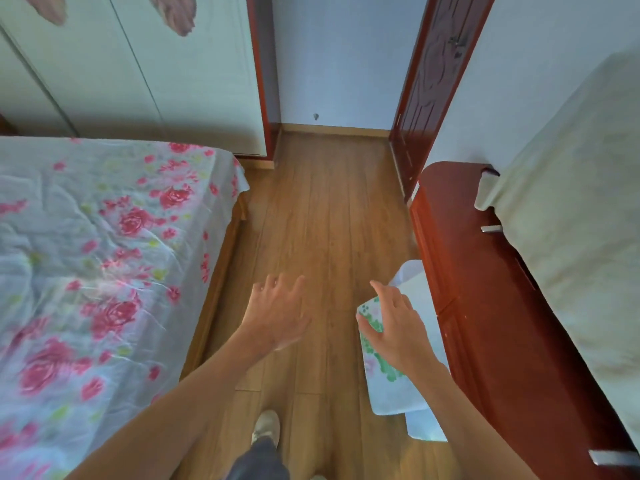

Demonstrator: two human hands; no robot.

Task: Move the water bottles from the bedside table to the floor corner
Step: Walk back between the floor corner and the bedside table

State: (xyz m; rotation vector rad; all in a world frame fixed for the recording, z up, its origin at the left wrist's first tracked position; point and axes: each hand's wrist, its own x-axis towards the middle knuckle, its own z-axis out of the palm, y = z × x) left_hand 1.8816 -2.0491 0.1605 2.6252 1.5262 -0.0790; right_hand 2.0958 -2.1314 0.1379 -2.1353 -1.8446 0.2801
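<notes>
Floor corner (283,132) ahead; left hand (277,315), right hand (394,327) above wooden floor (329,220), each grip apart, empty.

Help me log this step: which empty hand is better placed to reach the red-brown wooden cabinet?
Right. The right hand is open beside the red-brown wooden cabinet; the left hand is open over the wooden floor, nearer the rose-printed bed. No water bottles show.

Left of my left fingers (273,289): sheet (104,237), white, pink-red roses, yellow-green sprigs. Under my fingers: floor (329,220), honey-brown planks. Beneath my right fingers (384,296): cloth (384,386), white, green floral print. Right of them: cabinet (478,289), glossy red-brown
</notes>
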